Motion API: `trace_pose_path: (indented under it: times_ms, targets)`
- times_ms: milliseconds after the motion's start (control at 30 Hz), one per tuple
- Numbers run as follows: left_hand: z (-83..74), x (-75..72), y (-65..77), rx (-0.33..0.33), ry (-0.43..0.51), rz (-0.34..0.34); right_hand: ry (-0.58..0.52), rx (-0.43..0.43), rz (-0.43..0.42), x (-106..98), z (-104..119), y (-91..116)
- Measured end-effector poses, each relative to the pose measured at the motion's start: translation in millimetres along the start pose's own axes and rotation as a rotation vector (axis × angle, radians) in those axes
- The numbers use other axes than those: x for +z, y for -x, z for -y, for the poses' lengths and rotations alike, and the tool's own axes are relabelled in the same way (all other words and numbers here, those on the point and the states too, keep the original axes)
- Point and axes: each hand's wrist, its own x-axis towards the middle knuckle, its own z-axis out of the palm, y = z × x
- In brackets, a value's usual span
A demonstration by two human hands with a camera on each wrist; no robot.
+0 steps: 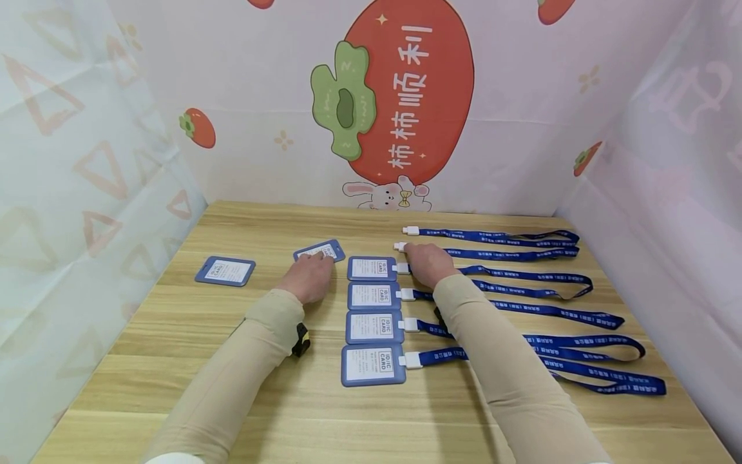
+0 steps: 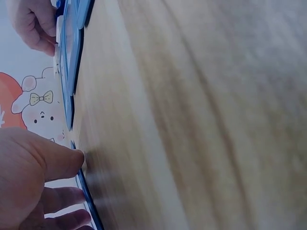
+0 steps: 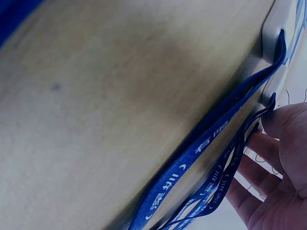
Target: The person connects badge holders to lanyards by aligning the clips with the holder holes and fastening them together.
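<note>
My left hand (image 1: 308,277) grips the near edge of a blue ID card holder (image 1: 332,250) that lies askew at the back of the table; in the left wrist view the thumb (image 2: 72,160) is at its edge. My right hand (image 1: 430,264) pinches a blue lanyard (image 1: 487,254) just behind its white clip (image 1: 399,247). In the right wrist view its thumb and index finger meet near the strap, with the other fingers loosely spread. Left of that hand, the nearest card holder (image 1: 372,268) in a column joins a lanyard clip.
Several card holders with lanyards attached, such as the front one (image 1: 355,374), form a column mid-table, straps running right. Another loose card holder (image 1: 232,271) lies at the left. Behind the right hand, a lanyard (image 1: 464,234) stretches along the back. A printed cloth (image 1: 261,167) hangs behind the table.
</note>
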Motion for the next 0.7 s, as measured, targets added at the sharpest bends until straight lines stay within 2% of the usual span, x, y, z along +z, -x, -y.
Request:
trace_pose_path:
  times_ms: [267,700]
  targets:
    - [-1.3,-1.2,-5.0,-0.002,-0.017,0.008,-0.005,-0.002,-0.008,0.9,-0.7,0.1]
    - [-7.1,-4.9,-11.8,-0.016,0.011,0.029,0.019,-0.005,-0.019,1.3,-1.1,-0.7]
